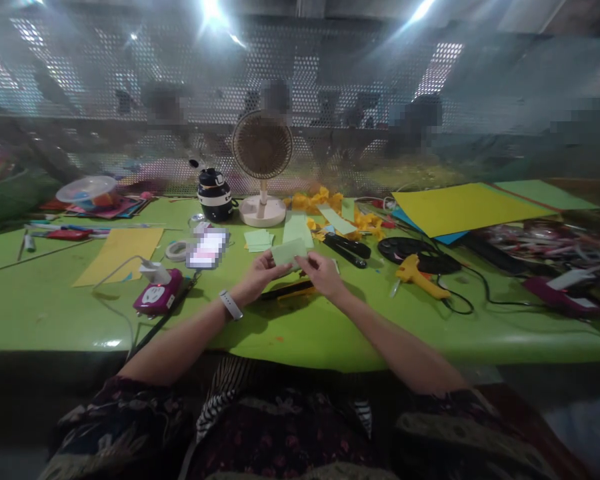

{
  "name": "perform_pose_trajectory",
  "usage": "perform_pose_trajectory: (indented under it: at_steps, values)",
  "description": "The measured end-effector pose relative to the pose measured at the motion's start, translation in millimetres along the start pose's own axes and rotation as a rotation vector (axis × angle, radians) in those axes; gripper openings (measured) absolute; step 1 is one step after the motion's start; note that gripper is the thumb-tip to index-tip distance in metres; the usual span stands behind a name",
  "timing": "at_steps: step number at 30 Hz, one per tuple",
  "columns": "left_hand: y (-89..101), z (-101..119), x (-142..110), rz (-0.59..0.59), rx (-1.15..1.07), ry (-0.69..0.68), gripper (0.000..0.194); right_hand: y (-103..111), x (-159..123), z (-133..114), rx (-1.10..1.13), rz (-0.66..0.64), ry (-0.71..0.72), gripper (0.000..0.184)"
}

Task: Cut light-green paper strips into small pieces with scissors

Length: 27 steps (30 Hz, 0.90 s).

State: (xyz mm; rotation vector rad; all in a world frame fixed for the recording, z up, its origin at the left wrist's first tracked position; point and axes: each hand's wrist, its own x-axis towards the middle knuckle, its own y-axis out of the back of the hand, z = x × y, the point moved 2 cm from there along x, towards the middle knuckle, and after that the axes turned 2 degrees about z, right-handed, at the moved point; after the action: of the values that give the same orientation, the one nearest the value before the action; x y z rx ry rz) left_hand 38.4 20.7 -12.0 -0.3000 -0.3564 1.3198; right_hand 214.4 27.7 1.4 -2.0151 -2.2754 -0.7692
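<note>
A small pale green piece of paper (287, 252) is held up between both hands, above the green table. My left hand (259, 275) pinches its left side, and my right hand (323, 272) grips its lower right corner. Beneath the hands lies a dark, long tool with some yellow on it (293, 289), partly hidden by them. Just beyond stand a stack of cut pale green papers (259, 240) and a longer green strip (296, 223). A black stapler (347, 251) rests to the right of my right hand.
A white fan (263, 212) and a dark flask (215, 200) stand at the back. Crumpled orange paper (323, 198) lies behind the stapler. A yellow glue gun (423, 277) with a cord is on the right, and a purple power strip (159, 293) with cables on the left.
</note>
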Motion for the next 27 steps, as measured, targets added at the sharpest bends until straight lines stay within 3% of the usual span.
perform_pose_trajectory:
  at_steps: [7, 27]
  values:
    - [3.5, -3.7, 0.8, 0.033, 0.062, -0.006, 0.041, -2.6, -0.4, 3.0, 0.043, -0.019, -0.032, 0.061]
    - [-3.4, -1.2, -3.5, 0.055, 0.043, 0.051, 0.04, -0.8, -1.3, 0.5, -0.023, 0.007, -0.003, 0.062]
